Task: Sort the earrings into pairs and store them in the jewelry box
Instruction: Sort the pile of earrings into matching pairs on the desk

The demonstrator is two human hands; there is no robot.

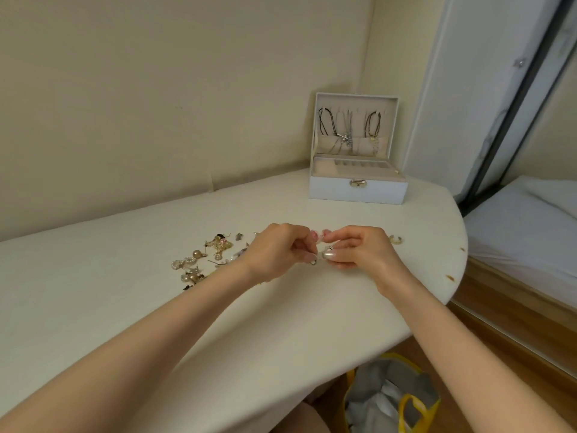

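Since the small glossy silver earring (327,254) sits pinched just above the white table (125,292), compare it there before moving. The right hand (359,248) grips it, fingers (342,243) curled; the left hand (274,253) pinches a small ring-shaped piece (313,261) right against it. Match unclear, too small to tell. My call: hold by the body, light pinch, confirm the pair, then carry both together. The unsorted gold-and-pearl earring pile (203,257) lies left, a lone gold hoop earring (396,239) right. The open white jewelry box (357,190) stands well apart, far side.
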